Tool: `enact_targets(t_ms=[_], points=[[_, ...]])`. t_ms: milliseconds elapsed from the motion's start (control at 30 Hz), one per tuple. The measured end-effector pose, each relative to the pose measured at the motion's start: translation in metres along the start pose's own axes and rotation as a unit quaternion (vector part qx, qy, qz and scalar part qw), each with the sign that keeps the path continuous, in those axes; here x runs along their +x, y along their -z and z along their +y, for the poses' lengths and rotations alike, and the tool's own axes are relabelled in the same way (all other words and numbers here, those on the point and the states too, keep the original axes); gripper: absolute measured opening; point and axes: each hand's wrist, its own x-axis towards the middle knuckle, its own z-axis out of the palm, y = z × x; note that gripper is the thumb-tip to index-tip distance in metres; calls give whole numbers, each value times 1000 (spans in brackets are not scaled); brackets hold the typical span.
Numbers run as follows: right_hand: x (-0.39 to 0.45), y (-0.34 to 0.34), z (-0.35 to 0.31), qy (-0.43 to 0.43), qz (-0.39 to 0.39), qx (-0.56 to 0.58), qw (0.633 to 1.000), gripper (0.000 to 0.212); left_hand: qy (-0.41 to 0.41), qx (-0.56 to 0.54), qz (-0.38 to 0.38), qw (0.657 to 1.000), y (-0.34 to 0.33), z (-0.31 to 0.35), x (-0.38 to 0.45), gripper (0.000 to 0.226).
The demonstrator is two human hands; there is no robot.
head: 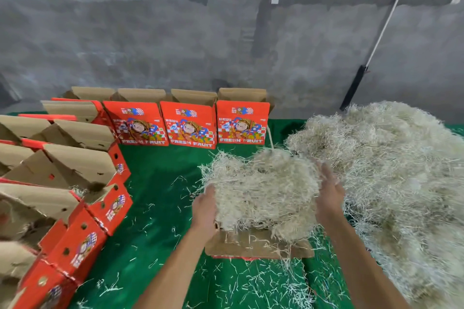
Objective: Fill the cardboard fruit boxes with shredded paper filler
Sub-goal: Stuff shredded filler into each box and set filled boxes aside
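Observation:
A thick clump of pale shredded paper sits heaped over an open fruit box, of which only the brown front flap shows. My left hand presses against the clump's left side with its fingers sunk into the shreds. On the clump's right side my right hand presses in with fingers spread and fairly straight. A big pile of the same shredded paper lies to the right on the green cloth.
Three red "FRESH FRUIT" boxes stand in a row at the back with flaps up. Several more open red boxes line the left side. Loose shreds lie scattered on the cloth. A grey wall and a leaning pole stand behind.

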Motion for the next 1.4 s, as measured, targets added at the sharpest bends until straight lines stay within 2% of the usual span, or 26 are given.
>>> enact_targets(t_ms=[67, 167, 200, 267, 300, 367, 400, 467, 533, 600, 667, 733, 800, 833, 867, 933, 967, 1067, 1100, 1133, 1167, 1233, 1267, 1300, 1367, 1400], points=[[-6, -9, 0, -1, -30, 19, 999, 74, -19, 45, -24, 999, -6, -2, -5, 52], [-30, -46, 16, 3, -136, -30, 990, 58, -37, 98, -147, 984, -47, -8, -31, 101], [-38, -54, 20, -1, -178, -49, 983, 60, -51, 123, -163, 978, -60, -8, -38, 108], [-39, -57, 27, -6, -221, -91, 971, 76, -102, 199, -125, 967, -70, -6, -39, 111], [-34, -53, 28, -5, -205, -120, 971, 80, -126, 231, -107, 959, -66, -6, -36, 102], [-24, -39, 26, 19, -133, -166, 977, 74, -170, 243, -82, 951, -50, -7, -27, 54], [-19, -32, 23, 31, -98, -160, 982, 68, -181, 237, -45, 953, -40, -8, -19, 44], [-8, -22, 16, 22, -33, -91, 995, 59, -180, 214, 44, 959, -20, -11, -5, 38], [2, -13, 14, -14, -3, -30, 999, 59, -200, 209, 79, 954, -14, -13, -5, 18], [-4, -15, 19, 8, -49, -48, 998, 66, -281, 267, 103, 916, -26, -17, -17, 36], [-14, -27, 27, 51, -81, -151, 984, 64, -373, 297, 98, 874, -49, -20, -30, 68], [-16, -39, 36, 68, -77, -233, 967, 75, -437, 341, 78, 829, -72, -12, -28, 80], [-13, -47, 36, 63, -85, -279, 954, 107, -446, 445, 66, 774, -88, 1, -15, 82], [-14, -48, 35, 61, -91, -307, 945, 116, -434, 488, 56, 755, -91, 7, -7, 84], [-15, -50, 36, 59, -91, -337, 935, 120, -413, 515, 44, 750, -92, 10, 2, 87], [-13, -56, 40, 35, -94, -369, 924, 119, -368, 528, 24, 765, -89, 11, 16, 89], [-11, -61, 45, 16, -100, -373, 922, 112, -364, 529, 14, 766, -86, 10, 21, 84], [0, -75, 51, 12, -64, -348, 935, 65, -424, 522, -52, 738, -80, -6, 28, 52], [2, -76, 51, 12, -55, -324, 945, 55, -439, 512, -70, 735, -79, -14, 25, 47], [1, -77, 50, 4, -58, -290, 955, 48, -435, 497, -81, 746, -79, -22, 22, 49], [-1, -76, 49, -11, -71, -251, 965, 48, -410, 480, -86, 771, -79, -28, 19, 60], [-3, -71, 39, -37, -80, -178, 980, 76, -323, 426, -79, 842, -81, -31, 14, 87], [-3, -68, 31, -39, -87, -136, 986, 81, -284, 404, -79, 866, -82, -29, 12, 94], [-1, -65, 25, -43, -98, -94, 990, 81, -265, 403, -89, 871, -83, -30, 10, 97], [-1, -60, 9, -49, -128, -36, 990, 70, -258, 432, -116, 856, -85, -36, 4, 98], [-2, -58, 1, -43, -139, -24, 989, 63, -249, 438, -132, 854, -85, -42, 1, 89]])
